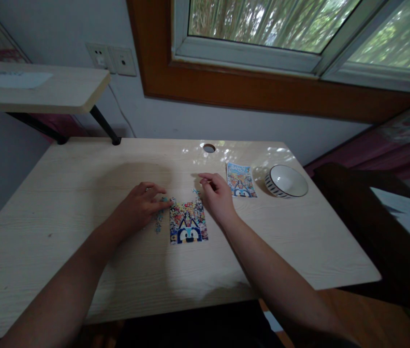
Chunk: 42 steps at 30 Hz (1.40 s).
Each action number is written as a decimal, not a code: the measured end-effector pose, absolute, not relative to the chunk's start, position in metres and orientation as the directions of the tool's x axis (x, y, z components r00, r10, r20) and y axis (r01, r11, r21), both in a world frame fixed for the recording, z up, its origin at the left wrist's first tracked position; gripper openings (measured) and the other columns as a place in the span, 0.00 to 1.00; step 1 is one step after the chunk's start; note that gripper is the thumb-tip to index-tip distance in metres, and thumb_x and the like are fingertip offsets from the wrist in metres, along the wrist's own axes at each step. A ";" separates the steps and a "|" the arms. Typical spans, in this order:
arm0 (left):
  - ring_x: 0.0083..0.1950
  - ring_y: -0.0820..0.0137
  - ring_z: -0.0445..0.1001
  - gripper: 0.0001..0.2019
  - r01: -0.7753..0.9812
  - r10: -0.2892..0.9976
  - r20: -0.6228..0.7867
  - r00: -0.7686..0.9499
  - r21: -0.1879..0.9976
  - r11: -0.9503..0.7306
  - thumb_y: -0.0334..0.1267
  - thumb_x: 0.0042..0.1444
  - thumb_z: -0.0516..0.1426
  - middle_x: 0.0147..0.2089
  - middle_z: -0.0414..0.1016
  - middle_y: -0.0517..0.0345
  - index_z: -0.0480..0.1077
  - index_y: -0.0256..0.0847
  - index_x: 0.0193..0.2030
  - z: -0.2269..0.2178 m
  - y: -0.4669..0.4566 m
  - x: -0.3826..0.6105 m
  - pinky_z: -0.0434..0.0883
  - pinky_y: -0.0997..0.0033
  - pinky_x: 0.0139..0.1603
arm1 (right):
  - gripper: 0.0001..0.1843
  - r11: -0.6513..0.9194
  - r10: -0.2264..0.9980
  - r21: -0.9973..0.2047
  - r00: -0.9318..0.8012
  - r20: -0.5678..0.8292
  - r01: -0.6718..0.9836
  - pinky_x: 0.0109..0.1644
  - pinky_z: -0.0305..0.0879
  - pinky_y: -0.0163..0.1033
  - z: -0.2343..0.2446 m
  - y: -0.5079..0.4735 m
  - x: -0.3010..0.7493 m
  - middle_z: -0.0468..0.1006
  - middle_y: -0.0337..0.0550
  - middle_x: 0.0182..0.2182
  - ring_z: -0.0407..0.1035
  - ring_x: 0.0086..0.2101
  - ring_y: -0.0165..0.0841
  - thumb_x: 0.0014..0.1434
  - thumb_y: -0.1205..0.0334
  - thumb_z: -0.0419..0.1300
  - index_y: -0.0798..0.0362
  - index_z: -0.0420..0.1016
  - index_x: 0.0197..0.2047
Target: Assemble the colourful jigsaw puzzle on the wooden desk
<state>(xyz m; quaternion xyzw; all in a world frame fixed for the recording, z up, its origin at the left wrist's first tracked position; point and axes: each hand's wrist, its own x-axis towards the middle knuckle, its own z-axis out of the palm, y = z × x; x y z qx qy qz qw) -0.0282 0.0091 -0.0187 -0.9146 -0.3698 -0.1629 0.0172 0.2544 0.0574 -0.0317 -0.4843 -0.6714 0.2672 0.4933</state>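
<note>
A partly assembled jigsaw puzzle (189, 224) lies on the table, with a blue cartoon dog face at its lower middle and an uneven upper edge. My left hand (142, 205) is at its upper left corner, fingers apart, one fingertip touching the edge there. Loose puzzle pieces (159, 222) lie in a strip beside and below that hand. My right hand (217, 195) hovers by the upper right corner, index finger reaching left and the others curled in; whatever it pinches is too small to make out. A few more loose pieces (196, 192) lie between the hands.
A printed picture card (241, 180) with the same dog lies right of my right hand. Beside it stands a white bowl (287, 181) with dark stripes. A raised shelf (63, 92) overhangs the table's back left. The table (281, 251) has a round cable hole (209, 148).
</note>
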 end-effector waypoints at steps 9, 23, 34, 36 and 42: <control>0.62 0.55 0.64 0.25 0.680 0.673 0.300 0.676 0.098 -0.726 0.23 0.63 0.56 0.61 0.73 0.50 0.77 0.54 0.60 -0.019 0.009 -0.027 0.69 0.48 0.63 | 0.14 0.409 0.905 -0.825 -0.062 0.420 0.391 0.40 0.65 0.41 -0.035 0.058 0.254 0.76 0.41 0.35 0.70 0.35 0.34 0.66 0.63 0.56 0.48 0.83 0.49; 0.62 0.54 0.63 0.26 0.680 0.672 0.304 0.675 0.097 -0.727 0.23 0.61 0.56 0.61 0.73 0.50 0.77 0.55 0.60 -0.019 0.010 -0.027 0.68 0.48 0.63 | 0.16 0.443 0.896 -0.812 -0.167 0.411 0.380 0.40 0.66 0.40 -0.035 0.056 0.251 0.77 0.41 0.37 0.71 0.35 0.33 0.64 0.68 0.56 0.47 0.83 0.48; 0.61 0.55 0.64 0.24 0.681 0.676 0.308 0.670 0.107 -0.724 0.25 0.63 0.58 0.61 0.72 0.50 0.78 0.55 0.59 -0.020 0.010 -0.027 0.69 0.48 0.62 | 0.18 0.456 0.890 -0.801 -0.212 0.404 0.387 0.41 0.66 0.40 -0.033 0.056 0.251 0.77 0.42 0.37 0.71 0.37 0.34 0.63 0.70 0.56 0.47 0.83 0.50; 0.61 0.55 0.64 0.23 0.679 0.676 0.305 0.671 0.114 -0.725 0.26 0.63 0.58 0.61 0.73 0.50 0.78 0.56 0.59 -0.020 0.010 -0.027 0.69 0.48 0.62 | 0.18 0.450 0.893 -0.803 -0.217 0.395 0.390 0.41 0.66 0.40 -0.033 0.056 0.251 0.77 0.42 0.38 0.71 0.37 0.34 0.63 0.70 0.56 0.46 0.82 0.50; 0.61 0.55 0.64 0.24 0.669 0.670 0.305 0.677 0.126 -0.733 0.25 0.61 0.59 0.61 0.73 0.51 0.78 0.56 0.59 -0.017 0.010 -0.027 0.69 0.48 0.62 | 0.17 0.450 0.893 -0.801 -0.215 0.396 0.394 0.41 0.66 0.40 -0.032 0.056 0.250 0.77 0.42 0.37 0.71 0.36 0.34 0.63 0.70 0.57 0.47 0.83 0.49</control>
